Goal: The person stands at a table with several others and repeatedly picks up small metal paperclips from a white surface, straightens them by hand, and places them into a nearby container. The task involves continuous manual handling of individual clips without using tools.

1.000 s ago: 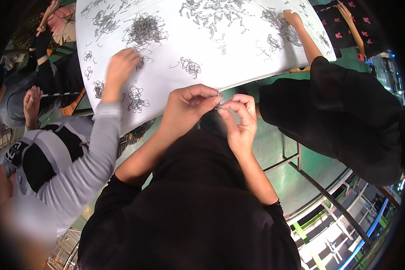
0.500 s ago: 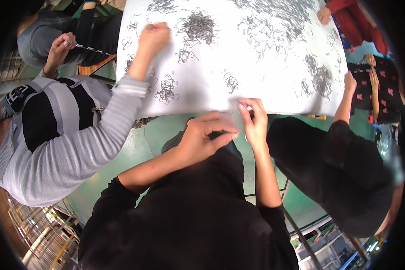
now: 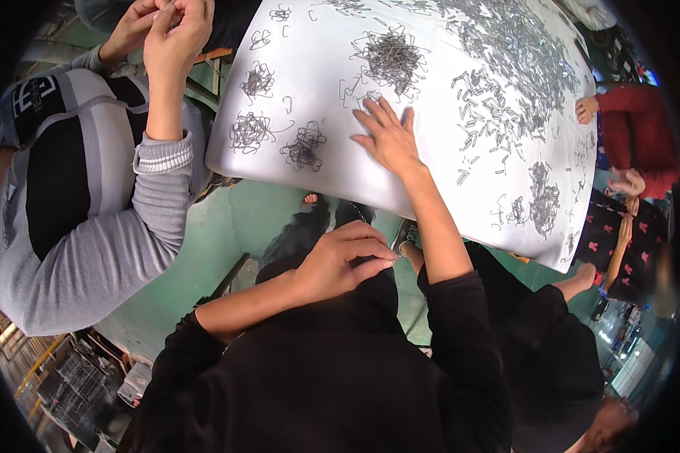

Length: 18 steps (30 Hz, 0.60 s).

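My left hand (image 3: pixel 346 258) is held in front of my body, off the near edge of the table. Its thumb and forefinger are pinched together; a small thing may be at the tips, too small to make out. My right hand (image 3: pixel 389 140) reaches over the white tabletop (image 3: pixel 332 189), palm down, with fingers spread. Its fingertips are beside a few loose bent wire pieces (image 3: pixel 347 92), just nearer than a dense dark pile of bent wire hooks (image 3: pixel 393 60). Left of it lies a smaller tangle of wire hooks (image 3: pixel 304 146).
Many short metal pieces (image 3: pixel 499 98) are scattered over the right half of the table. More wire tangles (image 3: pixel 251 134) lie at the left edge, and another heap (image 3: pixel 544 200) at the right. A person in a grey sleeve (image 3: pixel 159 189) sits close on my left; others sit around the right side.
My right hand has left its place beside my left hand and moved out over the table, fingers now spread. The left stays pinched. The neighbour's hand has withdrawn from the table. The view has shifted.
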### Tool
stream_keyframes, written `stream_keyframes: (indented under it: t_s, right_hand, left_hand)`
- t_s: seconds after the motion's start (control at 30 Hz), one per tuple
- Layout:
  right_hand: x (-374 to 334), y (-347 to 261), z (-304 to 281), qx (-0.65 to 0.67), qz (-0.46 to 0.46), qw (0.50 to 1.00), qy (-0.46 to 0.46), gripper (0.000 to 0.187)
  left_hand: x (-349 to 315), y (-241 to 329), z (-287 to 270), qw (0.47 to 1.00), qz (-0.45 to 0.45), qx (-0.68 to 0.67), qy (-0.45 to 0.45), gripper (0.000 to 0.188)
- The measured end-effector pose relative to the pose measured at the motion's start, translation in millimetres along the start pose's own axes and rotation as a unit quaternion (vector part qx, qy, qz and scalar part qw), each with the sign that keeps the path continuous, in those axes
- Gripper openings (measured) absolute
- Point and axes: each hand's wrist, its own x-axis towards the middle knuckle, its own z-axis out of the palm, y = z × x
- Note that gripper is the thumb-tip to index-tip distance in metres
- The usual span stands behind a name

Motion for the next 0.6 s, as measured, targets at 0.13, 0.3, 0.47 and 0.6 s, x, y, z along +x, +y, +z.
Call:
stream_keyframes:
  t_s: [0.13,0.3,0.47,0.6]
  right_hand:
    - [-4,14,-9,0.05,0.098,0.989,0.103,0.021]
    - [40,-6,-3,0.023,0.109,0.986,0.121,0.012]
    - [84,-41,3,-0.013,0.194,0.979,0.055,0.017]
    - [104,-54,10,-0.061,0.225,0.973,0.003,0.022]
  left_hand:
    - [3,-4,-4,1.0,0.016,-0.008,0.01,0.015]
    - [3,-2,-8,1.0,0.025,0.01,0.005,0.014]
    - [-1,-1,-11,0.999,0.029,0.018,0.012,0.015]
    - [-4,-3,-13,0.999,0.033,0.027,0.013,0.015]
